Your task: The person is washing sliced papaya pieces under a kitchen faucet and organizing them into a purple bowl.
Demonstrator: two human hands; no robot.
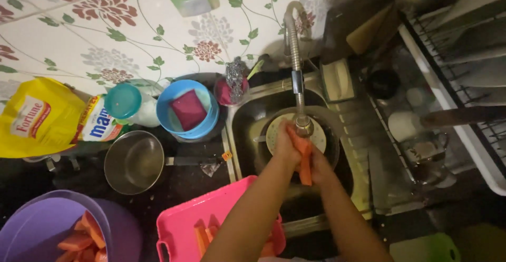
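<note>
Both my hands meet over the steel sink (247, 115), just under the spout of the bendy metal tap (296, 62). My left hand (287, 149) and my right hand (319, 170) both grip one orange carrot stick (305, 162), held upright between them. Below the hands in the basin lies a pale round plate (274, 135). At my near side a pink tray (211, 220) holds more carrot sticks (203, 235). A purple bowl (37, 225) at the bottom left also contains orange pieces (84, 238).
On the dark counter left of the sink are a steel saucepan (134, 162), a blue bowl (205, 127) with a red sponge, a teal-lidded jar (124, 103) and a yellow bag (37, 117). A dish rack (458, 67) with cups stands to the right. A green item (427, 247) lies bottom right.
</note>
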